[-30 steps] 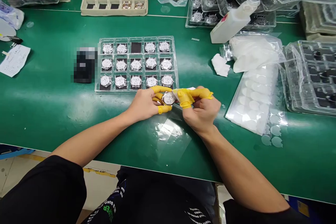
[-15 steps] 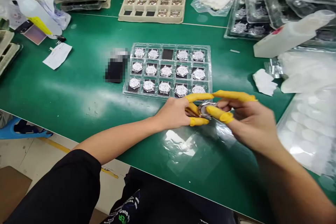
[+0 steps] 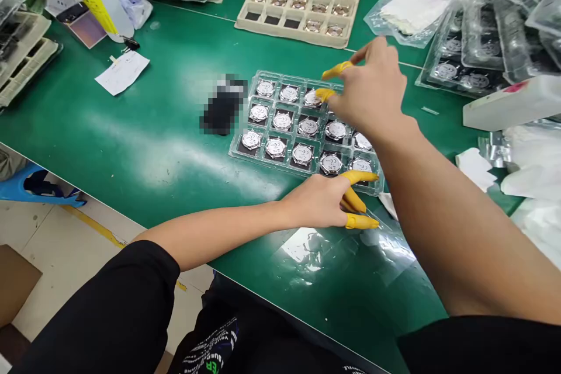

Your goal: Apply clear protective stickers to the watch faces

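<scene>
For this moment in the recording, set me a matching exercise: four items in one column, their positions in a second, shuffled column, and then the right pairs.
Items:
1. Right hand, yellow finger cots
2. Left hand, yellow finger cots
3. Clear plastic tray of round silver watch cases
4. Beige molded compartment tray

Positions:
A. Beyond the clear tray
B. Beside the clear tray's near edge
C. Raised over the clear tray
D. On the green workbench, three rows filled

Pairs: 1-C, 2-B, 3-D, 4-A

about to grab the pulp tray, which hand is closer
Right: the right hand is over the clear watch tray, short of the pulp tray; the left hand is farther, at the watch tray's edge.
</scene>
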`<act>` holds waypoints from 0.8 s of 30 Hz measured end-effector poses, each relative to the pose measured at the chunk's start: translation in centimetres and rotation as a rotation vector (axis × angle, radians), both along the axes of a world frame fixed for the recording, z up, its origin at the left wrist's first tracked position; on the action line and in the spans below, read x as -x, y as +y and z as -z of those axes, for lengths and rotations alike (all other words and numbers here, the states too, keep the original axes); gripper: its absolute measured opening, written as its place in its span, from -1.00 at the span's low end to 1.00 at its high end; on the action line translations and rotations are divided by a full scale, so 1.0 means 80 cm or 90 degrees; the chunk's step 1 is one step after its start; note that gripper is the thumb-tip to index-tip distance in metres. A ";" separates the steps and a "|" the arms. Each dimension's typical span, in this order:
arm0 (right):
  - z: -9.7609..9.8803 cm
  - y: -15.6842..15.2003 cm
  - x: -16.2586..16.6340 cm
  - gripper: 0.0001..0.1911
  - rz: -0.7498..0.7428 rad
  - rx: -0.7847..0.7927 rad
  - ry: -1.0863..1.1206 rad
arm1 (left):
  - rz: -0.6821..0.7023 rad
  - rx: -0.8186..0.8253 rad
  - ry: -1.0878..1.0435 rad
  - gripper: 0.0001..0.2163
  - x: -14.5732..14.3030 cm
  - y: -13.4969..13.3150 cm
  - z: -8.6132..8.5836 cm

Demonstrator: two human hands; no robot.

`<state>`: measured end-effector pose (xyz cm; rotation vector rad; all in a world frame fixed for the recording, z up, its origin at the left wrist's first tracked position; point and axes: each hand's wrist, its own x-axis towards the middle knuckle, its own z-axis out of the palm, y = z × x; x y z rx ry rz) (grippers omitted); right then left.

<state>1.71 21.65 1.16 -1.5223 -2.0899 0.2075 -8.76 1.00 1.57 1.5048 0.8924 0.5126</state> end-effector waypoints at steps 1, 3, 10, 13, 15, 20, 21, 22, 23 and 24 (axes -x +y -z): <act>0.003 0.001 0.006 -0.73 0.000 -0.034 -0.002 | 0.001 0.001 -0.004 -0.20 0.000 0.000 0.000; 0.013 0.006 0.022 -0.68 -0.028 -0.024 0.012 | -0.001 0.006 -0.016 -0.23 0.000 -0.001 0.000; 0.043 0.035 0.071 -0.55 -0.036 0.151 0.079 | -0.037 0.019 -0.071 -0.39 -0.003 -0.002 0.010; 0.021 0.018 0.075 -0.63 -0.035 0.156 0.156 | -0.061 0.013 -0.097 -0.44 -0.005 -0.002 0.018; -0.003 -0.012 0.065 -0.69 -0.023 0.125 0.235 | -0.067 0.004 -0.091 -0.56 -0.006 -0.002 0.020; -0.046 -0.158 -0.026 -0.70 -0.051 0.149 0.460 | -0.099 -0.004 -0.077 -0.49 -0.006 0.001 0.016; -0.047 -0.190 -0.050 -0.64 -0.046 0.166 0.496 | -0.108 0.001 -0.081 -0.44 -0.006 0.000 0.015; -0.046 -0.219 -0.073 -0.56 -0.038 0.195 0.520 | -0.115 0.004 -0.086 -0.39 -0.006 0.000 0.014; -0.042 -0.243 -0.092 -0.49 -0.027 0.249 0.533 | -0.117 0.002 -0.089 -0.35 -0.006 -0.001 0.013; -0.038 -0.261 -0.107 -0.43 -0.015 0.307 0.555 | -0.116 -0.006 -0.089 -0.33 -0.006 -0.002 0.012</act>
